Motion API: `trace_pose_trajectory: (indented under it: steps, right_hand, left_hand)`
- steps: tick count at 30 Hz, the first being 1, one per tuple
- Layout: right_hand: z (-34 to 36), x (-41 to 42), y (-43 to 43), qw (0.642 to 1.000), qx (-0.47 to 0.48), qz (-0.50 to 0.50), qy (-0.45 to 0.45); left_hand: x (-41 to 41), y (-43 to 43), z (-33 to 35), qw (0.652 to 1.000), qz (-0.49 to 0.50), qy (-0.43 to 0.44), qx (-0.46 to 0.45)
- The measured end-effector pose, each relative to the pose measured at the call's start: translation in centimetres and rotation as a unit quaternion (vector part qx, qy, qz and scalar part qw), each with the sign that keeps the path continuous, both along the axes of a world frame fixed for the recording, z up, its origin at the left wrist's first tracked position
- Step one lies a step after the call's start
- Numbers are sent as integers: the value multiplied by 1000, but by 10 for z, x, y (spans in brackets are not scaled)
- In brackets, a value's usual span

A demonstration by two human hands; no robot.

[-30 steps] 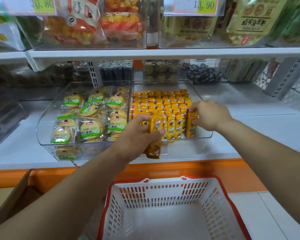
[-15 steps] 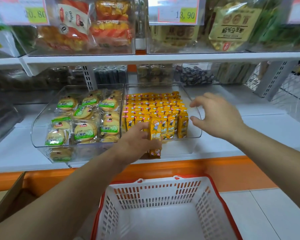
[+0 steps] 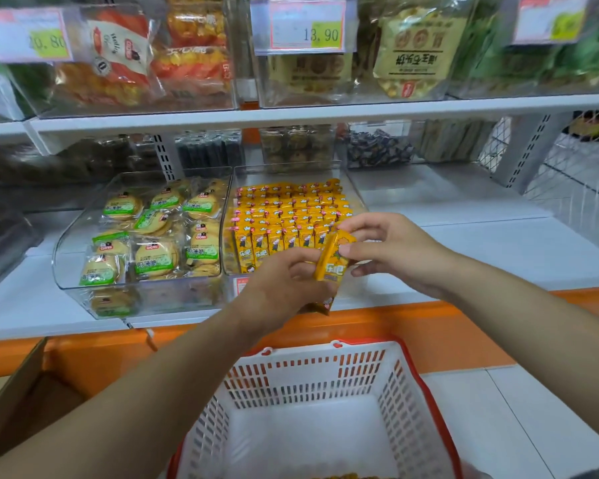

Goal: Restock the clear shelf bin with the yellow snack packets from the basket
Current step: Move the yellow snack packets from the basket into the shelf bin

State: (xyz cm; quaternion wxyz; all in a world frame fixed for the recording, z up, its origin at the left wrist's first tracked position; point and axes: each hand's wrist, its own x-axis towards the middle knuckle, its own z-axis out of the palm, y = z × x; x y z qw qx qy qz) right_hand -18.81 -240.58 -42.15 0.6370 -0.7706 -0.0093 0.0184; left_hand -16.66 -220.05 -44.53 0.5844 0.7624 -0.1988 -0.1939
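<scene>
The clear shelf bin [image 3: 355, 198] on the lower shelf holds several rows of upright yellow snack packets [image 3: 287, 216]. In front of the bin's front wall, my left hand [image 3: 284, 288] grips a small bunch of the same packets; one pokes out below my fist [image 3: 322, 304]. My right hand [image 3: 391, 250] pinches the top packet [image 3: 332, 257] of that bunch between thumb and fingers. The packet is tilted. Both hands hover over the white basket with red rim [image 3: 412, 368] on the floor below; the part of its floor in view is nearly bare.
A second clear bin [image 3: 66, 257] left of the first holds green-labelled round biscuits. More snack bins and price tags [image 3: 301, 27] line the upper shelf. A cardboard box [image 3: 18, 392] stands at the lower left. Orange shelf base runs behind the basket.
My right hand has let go of the packet it stood in the bin, drawn back toward me, and taken hold of a packet in my left hand's bunch. The left hand has barely moved.
</scene>
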Motion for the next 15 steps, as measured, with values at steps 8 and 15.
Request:
trace_pose_trajectory:
  steps: [8, 15]
  right_hand:
    - [9, 18, -50, 973, -151, -143, -104]
    - [6, 70, -47, 948, -261, -106, -147]
  left_hand:
    - [43, -15, 4, 971, 91, -177, 130]
    - [124, -44, -23, 893, 53, -315, 318]
